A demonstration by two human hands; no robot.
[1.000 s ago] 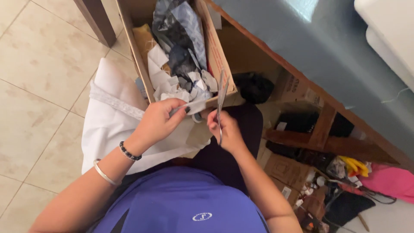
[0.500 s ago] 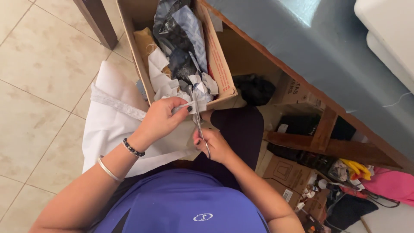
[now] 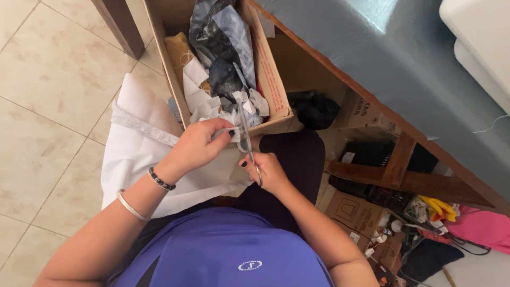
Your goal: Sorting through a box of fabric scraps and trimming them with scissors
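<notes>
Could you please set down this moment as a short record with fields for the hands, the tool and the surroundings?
left hand: pinches a small white scrap of fabric
right hand: grips the scissors, blades pointing up at the scrap
lap: white cloth spread over it and hanging to the person's left
cardboard box: open, just beyond the hands, full of white, grey and dark fabric offcuts
floor: beige tiles
wrist wear: beaded bracelet and silver bangle on the left arm

Beige tiled floor (image 3: 48,106) carried an open cardboard box (image 3: 273,85) of fabric scraps, beside a dark wooden table leg (image 3: 119,26).
</notes>
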